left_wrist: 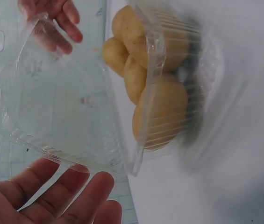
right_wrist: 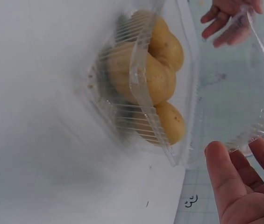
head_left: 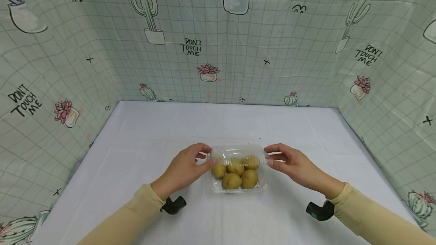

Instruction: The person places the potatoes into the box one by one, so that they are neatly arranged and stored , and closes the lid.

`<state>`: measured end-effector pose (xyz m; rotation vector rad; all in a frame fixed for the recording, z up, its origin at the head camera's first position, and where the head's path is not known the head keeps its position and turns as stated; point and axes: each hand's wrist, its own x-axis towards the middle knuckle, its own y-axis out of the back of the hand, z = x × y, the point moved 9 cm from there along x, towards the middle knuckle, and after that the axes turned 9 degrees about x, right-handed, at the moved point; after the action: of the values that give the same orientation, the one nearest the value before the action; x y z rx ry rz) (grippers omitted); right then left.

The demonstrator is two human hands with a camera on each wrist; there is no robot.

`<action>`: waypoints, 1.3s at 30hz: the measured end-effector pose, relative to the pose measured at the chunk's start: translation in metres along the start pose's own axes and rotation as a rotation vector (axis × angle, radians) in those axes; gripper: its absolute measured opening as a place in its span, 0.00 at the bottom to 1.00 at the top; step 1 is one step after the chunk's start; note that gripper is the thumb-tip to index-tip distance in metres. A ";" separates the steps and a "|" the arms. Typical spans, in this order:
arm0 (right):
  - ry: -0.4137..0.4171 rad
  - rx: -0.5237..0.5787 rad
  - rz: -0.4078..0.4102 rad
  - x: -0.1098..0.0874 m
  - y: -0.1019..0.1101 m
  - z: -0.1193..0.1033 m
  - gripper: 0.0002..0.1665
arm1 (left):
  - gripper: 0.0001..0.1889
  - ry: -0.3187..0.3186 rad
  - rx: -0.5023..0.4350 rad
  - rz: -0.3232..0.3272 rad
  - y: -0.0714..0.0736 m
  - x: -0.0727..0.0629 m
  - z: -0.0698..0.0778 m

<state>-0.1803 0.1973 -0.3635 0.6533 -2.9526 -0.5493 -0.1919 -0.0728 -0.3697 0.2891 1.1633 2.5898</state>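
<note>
A clear plastic clamshell box (head_left: 218, 189) sits on the white table, holding several yellow-brown potatoes (head_left: 249, 179). Its hinged lid (head_left: 238, 149) stands raised at the back, tilted over the potatoes. My left hand (head_left: 185, 167) holds the lid's left side, thumb at the front edge and fingers along the outside; the left wrist view shows the fingertips (left_wrist: 103, 184) against the ribbed plastic. On the opposite side, my right hand (head_left: 296, 167) holds the lid between thumb and fingers. In the right wrist view, its fingertips (right_wrist: 217, 154) meet the lid's edge.
A white cloth (head_left: 163, 131) covers the table. Behind and on both sides hangs a pale green grid curtain (head_left: 252, 82) printed with cacti. Black wrist devices (head_left: 174, 205) sit below both hands, near the beige sleeves (head_left: 129, 214).
</note>
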 end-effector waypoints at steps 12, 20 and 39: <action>-0.026 0.072 -0.043 -0.011 -0.010 0.015 0.35 | 0.39 0.005 0.067 -0.090 -0.016 -0.015 -0.004; -0.019 0.075 -0.043 -0.014 -0.014 0.026 0.35 | 0.45 0.032 0.094 -0.146 -0.027 -0.018 -0.010; -0.030 0.007 -0.015 -0.017 -0.023 0.043 0.41 | 0.50 -0.040 0.100 -0.184 -0.040 -0.022 -0.013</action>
<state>-0.1616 0.1996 -0.4117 0.6744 -2.9817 -0.5548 -0.1674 -0.0636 -0.4097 0.2421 1.2458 2.3617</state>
